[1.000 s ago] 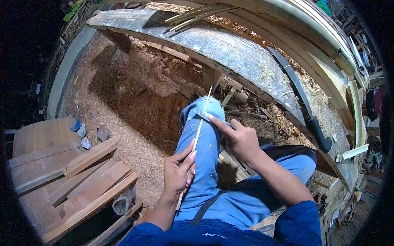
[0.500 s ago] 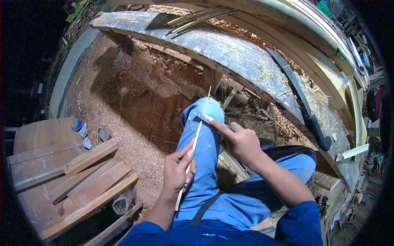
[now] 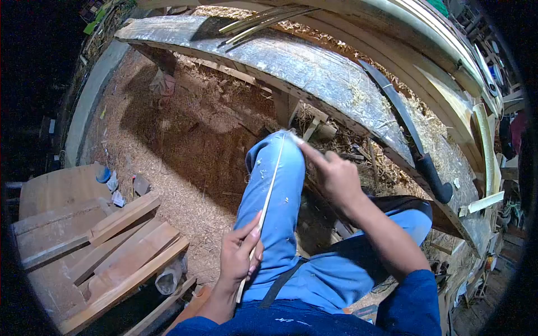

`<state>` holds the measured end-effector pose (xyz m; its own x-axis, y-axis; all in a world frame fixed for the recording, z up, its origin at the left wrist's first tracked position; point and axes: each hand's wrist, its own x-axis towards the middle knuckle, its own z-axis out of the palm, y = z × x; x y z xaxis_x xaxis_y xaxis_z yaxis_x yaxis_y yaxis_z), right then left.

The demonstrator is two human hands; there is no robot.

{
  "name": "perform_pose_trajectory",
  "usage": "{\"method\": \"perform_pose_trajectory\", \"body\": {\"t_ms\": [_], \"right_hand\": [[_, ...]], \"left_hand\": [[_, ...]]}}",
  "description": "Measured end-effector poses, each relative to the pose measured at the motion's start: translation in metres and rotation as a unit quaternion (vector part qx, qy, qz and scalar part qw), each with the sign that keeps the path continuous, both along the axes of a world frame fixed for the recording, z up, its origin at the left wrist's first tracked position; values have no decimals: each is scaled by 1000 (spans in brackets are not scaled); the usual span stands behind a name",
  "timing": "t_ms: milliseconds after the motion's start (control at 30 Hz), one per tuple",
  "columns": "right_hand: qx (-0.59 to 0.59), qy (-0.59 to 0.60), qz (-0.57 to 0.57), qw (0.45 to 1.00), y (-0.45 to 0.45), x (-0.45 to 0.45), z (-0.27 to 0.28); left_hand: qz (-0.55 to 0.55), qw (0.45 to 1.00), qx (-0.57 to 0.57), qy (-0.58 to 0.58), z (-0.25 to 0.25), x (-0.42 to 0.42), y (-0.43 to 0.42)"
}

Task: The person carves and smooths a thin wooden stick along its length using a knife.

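My left hand point(image 3: 240, 255) is closed around the lower part of a thin, pale bamboo strip point(image 3: 273, 182). The strip runs up along my blue-trousered thigh to the knee. My right hand point(image 3: 336, 176) is closed on a small knife, with its index finger stretched toward the strip's far end by the knee. In this frame the blade is blurred and mostly hidden at that fingertip. Small pale shavings point(image 3: 286, 199) cling to the trouser leg.
A long weathered bench point(image 3: 269, 56) curves across in front, carrying a large dark-handled machete point(image 3: 403, 120) and several thin strips point(image 3: 263, 25). A long pole point(image 3: 403, 28) lies behind it. Cut boards point(image 3: 129, 252) are stacked at left. Shavings cover the ground point(image 3: 207, 235).
My right hand has moved the knife forward along the strip, from mid-thigh toward the knee and the strip's tip. My left hand has kept its grip and shifted slightly down.
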<state>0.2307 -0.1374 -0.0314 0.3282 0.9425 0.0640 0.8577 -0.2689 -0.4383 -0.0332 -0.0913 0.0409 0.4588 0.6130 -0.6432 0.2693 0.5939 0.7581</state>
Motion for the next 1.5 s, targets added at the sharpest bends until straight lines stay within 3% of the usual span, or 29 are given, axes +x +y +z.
{"method": "perform_pose_trajectory", "body": {"t_ms": [33,133,333,400,433,500,567,633,700,800,1033,1100,1233,1300,1367,1500], "right_hand": [[-53,-3,-25,998,3,7,-10],[-64,56,-10,996,4,13,-31],[38,131,-44,990,9,5,-12],[-9,268,-137,954,13,4,3],[-8,268,-140,953,14,5,-2],[178,305,-124,927,17,7,-20],[206,285,-116,929,18,13,-26],[7,450,-156,879,19,17,4],[44,507,-146,848,23,17,3],[56,641,-144,752,25,16,24],[135,639,-149,743,28,32,68],[144,629,-163,746,21,48,75],[274,650,-176,687,0,82,93],[359,622,-194,668,-8,98,101],[384,601,-177,678,-22,116,101],[448,554,-241,659,-41,134,101]], "left_hand": [[-1,1000,1,3,0,-7,-5],[-31,999,-40,2,-2,-14,-9],[3,998,-47,-35,-6,-9,-1],[-7,999,-37,-32,-8,-9,3],[-10,999,-37,-32,-9,-10,4],[-1,998,-50,-47,-10,-11,5],[-12,998,-48,-48,-9,-12,5],[-25,997,-47,-51,-10,-14,4],[-41,996,-33,-74,-11,-17,2],[-55,995,-19,-77,-7,-16,0],[-83,994,43,-63,2,7,6],[-124,982,128,-58,0,20,14],[-172,963,188,-84,15,68,35],[-253,926,276,-53,32,101,54],[-309,841,436,-89,30,130,75],[-318,785,529,-54,47,189,103]]}}
